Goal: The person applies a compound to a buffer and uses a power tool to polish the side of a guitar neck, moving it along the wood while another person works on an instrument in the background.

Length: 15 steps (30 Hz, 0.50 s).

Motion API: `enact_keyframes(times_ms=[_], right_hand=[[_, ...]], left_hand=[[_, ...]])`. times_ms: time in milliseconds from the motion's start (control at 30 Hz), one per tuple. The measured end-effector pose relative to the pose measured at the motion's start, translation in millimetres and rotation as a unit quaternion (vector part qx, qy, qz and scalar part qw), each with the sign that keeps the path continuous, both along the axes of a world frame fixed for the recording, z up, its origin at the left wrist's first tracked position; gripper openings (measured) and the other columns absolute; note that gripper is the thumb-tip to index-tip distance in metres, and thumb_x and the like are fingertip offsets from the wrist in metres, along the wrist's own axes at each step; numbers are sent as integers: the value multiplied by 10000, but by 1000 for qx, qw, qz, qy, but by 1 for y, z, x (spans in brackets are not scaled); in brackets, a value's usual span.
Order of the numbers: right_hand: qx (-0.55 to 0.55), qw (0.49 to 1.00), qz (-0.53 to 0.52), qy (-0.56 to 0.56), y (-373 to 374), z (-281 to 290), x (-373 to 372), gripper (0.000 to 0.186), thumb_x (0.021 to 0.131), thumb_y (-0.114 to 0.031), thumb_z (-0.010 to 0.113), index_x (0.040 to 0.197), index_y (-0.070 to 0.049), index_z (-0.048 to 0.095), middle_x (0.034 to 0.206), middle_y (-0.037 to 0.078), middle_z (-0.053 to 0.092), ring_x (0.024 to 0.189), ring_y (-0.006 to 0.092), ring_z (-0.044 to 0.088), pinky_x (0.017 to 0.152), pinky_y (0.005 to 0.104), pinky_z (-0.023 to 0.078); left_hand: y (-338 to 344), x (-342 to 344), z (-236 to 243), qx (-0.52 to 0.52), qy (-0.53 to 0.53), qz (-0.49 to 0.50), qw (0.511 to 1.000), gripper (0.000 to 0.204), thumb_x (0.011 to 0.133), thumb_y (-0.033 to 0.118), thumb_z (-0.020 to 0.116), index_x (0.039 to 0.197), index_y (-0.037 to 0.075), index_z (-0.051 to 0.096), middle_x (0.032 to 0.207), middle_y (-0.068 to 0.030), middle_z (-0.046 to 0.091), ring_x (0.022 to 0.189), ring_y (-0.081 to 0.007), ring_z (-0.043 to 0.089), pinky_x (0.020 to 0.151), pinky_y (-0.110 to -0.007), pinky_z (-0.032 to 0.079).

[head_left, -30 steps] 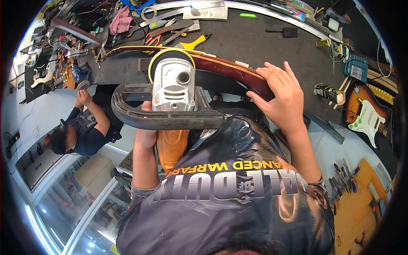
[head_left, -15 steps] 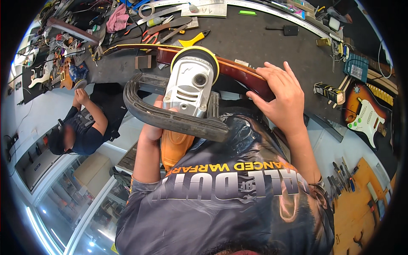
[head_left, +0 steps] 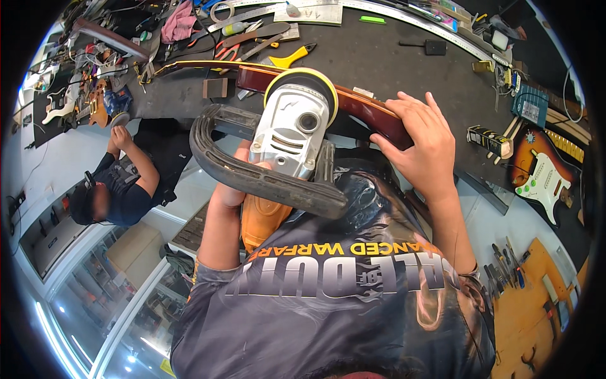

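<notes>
In the head view, the only one, the red guitar [head_left: 363, 108] is in front of the person, at the near edge of the dark bench [head_left: 372, 54]. It is seen almost from its edge. Its long axis goes from left to right: the neck [head_left: 196, 63] points to the left, and the body end, at the right, comes a little closer to the person.

The right hand [head_left: 421, 136] is the nearer one, because it touches this body end. Its fingers are stretched and spread, not curled, and the thumb stands apart on the person's side. How strongly it presses, I cannot tell.

The left hand [head_left: 232, 189] is closed around the orange and grey polisher [head_left: 287, 136], behind the black loop handle [head_left: 265, 184]; some of its fingers are hidden. From these fingers, the guitar lies ahead and toward the right, with the polisher head between. The round pad [head_left: 320, 87] with yellow rim is turned to the guitar and covers a part of it. If the two are touching, this angle does not show.

Beyond the guitar lie a yellow brush [head_left: 290, 57] and, more to the left, a dark block [head_left: 216, 88]. At far left, a co-worker [head_left: 129, 183] sits near a blue tool [head_left: 117, 103].
</notes>
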State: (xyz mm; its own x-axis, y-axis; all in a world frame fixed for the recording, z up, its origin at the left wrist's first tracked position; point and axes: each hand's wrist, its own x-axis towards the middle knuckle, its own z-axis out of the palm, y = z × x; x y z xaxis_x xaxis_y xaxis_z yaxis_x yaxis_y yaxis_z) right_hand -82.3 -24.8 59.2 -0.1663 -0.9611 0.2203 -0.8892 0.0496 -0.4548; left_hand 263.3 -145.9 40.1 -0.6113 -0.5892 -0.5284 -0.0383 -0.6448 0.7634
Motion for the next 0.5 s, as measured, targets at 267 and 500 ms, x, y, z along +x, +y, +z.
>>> enact_keyframes(times_ms=[267,500], right_hand=[[-1,1000,2,-6,1,0,1,519,771,-249,943,1229,-104,747,1203,94,790,1259,296,728,1216,564,463],[-1,1000,0,-4,1,1,1,517,773,-251,943,1229,-105,747,1192,94,792,1257,299,728,1215,568,464]], left_hand=[[-6,1,-7,21,-6,-5,1000,893,945,225,813,1647,-47,331,1552,-176,573,1401,-253,595,1160,-402,500],[-5,13,-30,-13,25,-53,998,864,944,283,827,1589,-85,386,1486,-166,612,1332,-220,614,1115,-378,515]])
